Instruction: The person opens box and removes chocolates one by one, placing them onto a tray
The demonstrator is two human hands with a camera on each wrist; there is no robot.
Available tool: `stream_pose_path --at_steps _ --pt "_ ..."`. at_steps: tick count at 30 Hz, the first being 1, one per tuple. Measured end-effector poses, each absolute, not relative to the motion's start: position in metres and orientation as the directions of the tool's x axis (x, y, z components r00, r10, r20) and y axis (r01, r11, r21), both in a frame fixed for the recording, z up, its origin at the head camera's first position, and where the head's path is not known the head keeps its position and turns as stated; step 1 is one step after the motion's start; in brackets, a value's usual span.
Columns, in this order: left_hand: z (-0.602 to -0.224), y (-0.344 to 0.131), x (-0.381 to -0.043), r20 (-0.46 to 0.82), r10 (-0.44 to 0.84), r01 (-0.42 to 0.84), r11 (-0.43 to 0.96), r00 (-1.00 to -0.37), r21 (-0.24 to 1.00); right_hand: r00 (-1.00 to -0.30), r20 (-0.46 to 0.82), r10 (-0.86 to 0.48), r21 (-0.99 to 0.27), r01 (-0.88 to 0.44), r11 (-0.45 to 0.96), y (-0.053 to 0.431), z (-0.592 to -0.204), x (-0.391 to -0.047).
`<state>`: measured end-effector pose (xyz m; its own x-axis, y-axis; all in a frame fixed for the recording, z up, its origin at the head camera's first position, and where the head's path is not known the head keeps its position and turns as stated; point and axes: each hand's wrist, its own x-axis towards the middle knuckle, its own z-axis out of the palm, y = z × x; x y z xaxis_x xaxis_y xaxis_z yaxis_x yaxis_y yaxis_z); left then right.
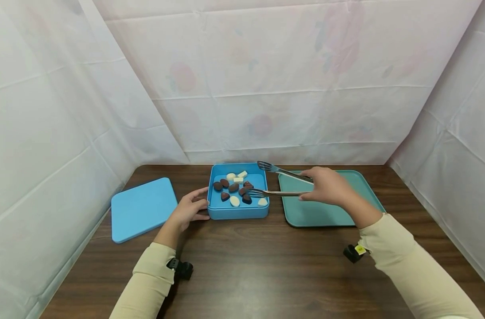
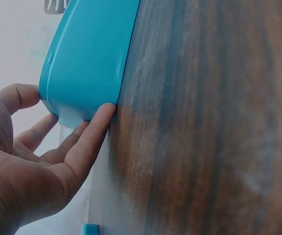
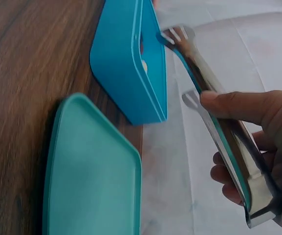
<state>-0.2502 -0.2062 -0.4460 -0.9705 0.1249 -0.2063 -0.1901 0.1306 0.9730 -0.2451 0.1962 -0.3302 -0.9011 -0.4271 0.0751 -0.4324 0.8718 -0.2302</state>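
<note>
My left hand [image 1: 189,209] rests its fingertips against the left side of a blue square box [image 1: 238,214]. In the left wrist view, the fingers [image 2: 91,134] reach out fairly straight and touch the box's wall [image 2: 94,54]. Inside the box lie several brown and white chocolates [image 1: 234,188]. A pair of metal tongs [image 3: 228,142] is gripped in my right hand [image 1: 327,186], the thumb on one arm and fingers round the other. The tongs' arms are spread, with nothing visible between their slotted tips. One tip [image 1: 256,192] is over the right part of the box; the other is near its back right corner.
Right of the box lies a teal tray [image 1: 318,212], partly under the right hand and tongs. A flat blue lid [image 1: 144,210] is on the dark wooden table [image 1: 258,266] at the left. White cloth [image 1: 266,88] hangs behind and at both sides.
</note>
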Motion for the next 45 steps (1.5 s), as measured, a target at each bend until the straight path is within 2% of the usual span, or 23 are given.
stream_pose_path --at_steps 6,17,32,45 --pt "-0.445 -0.206 -0.250 -0.213 0.121 -0.197 0.129 -0.969 0.972 -0.910 0.035 -0.414 -0.242 -0.410 0.879 0.178 -0.328 -0.244" --pt "-0.443 -0.205 -0.250 -0.209 0.119 -0.192 0.140 -0.971 0.971 -0.886 0.029 -0.463 -0.188 -0.460 0.868 0.152 -0.328 -0.239" --pt "-0.442 -0.203 -0.249 -0.201 0.118 -0.185 0.139 -0.972 0.973 -0.891 -0.028 -0.452 -0.133 -0.445 0.886 0.125 -0.329 -0.233" --pt "-0.443 -0.203 -0.249 -0.203 0.111 -0.188 0.139 -0.973 0.972 -0.897 -0.083 -0.433 -0.150 -0.418 0.896 0.109 -0.339 -0.235"
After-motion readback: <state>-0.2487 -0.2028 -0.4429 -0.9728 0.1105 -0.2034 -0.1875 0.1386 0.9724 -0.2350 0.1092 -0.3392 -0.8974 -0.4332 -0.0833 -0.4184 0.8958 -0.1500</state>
